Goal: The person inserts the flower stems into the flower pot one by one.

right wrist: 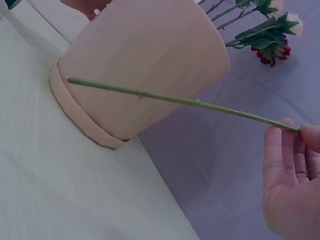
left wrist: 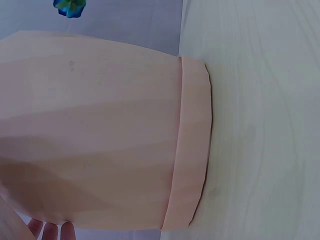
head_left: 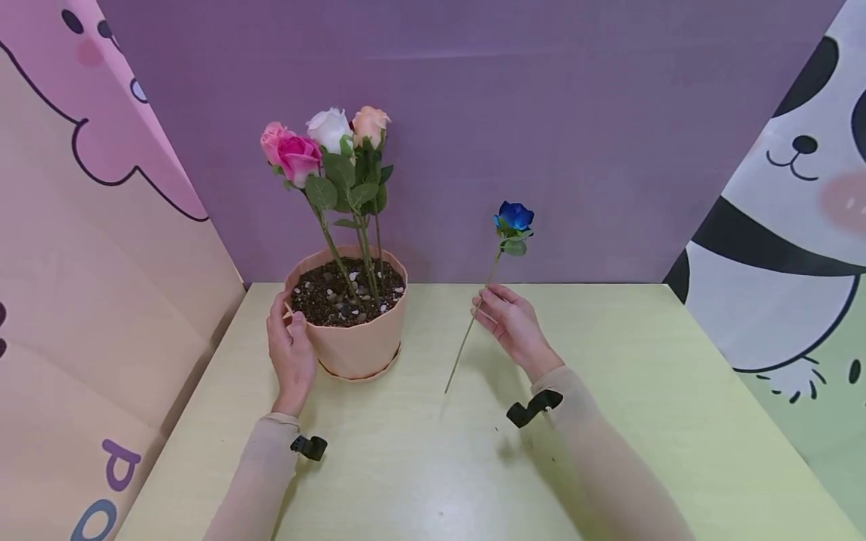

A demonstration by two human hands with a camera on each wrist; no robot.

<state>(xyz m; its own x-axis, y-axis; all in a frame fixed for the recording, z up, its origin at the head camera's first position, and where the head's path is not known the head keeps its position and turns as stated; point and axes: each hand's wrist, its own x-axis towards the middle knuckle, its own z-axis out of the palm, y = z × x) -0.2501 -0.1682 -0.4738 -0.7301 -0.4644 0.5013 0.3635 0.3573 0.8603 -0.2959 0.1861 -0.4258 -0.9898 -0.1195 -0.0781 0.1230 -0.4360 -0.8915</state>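
Observation:
My right hand (head_left: pixel 510 323) pinches the thin green stem (right wrist: pixel 215 107) of a blue artificial rose (head_left: pixel 516 216) between thumb and fingers. The rose is held tilted, bloom up, with its bare lower end pointing down and left above the table, apart from the pot. A peach flower pot (head_left: pixel 355 349) full of dark soil and pebbles (head_left: pixel 325 297) stands on a matching saucer (left wrist: pixel 192 145). At the pot's left side, my left hand (head_left: pixel 292 353) holds the wall near the rim; its fingertips (left wrist: pixel 50 231) show along the pot's edge in the left wrist view.
Pink (head_left: pixel 300 158), white (head_left: pixel 329 129) and peach (head_left: pixel 370 124) roses stand in the pot's soil. A dark red bloom (right wrist: pixel 272 52) shows in the right wrist view. The pale table (head_left: pixel 419 466) meets a purple backdrop (head_left: pixel 575 150) behind, with printed panels at both sides.

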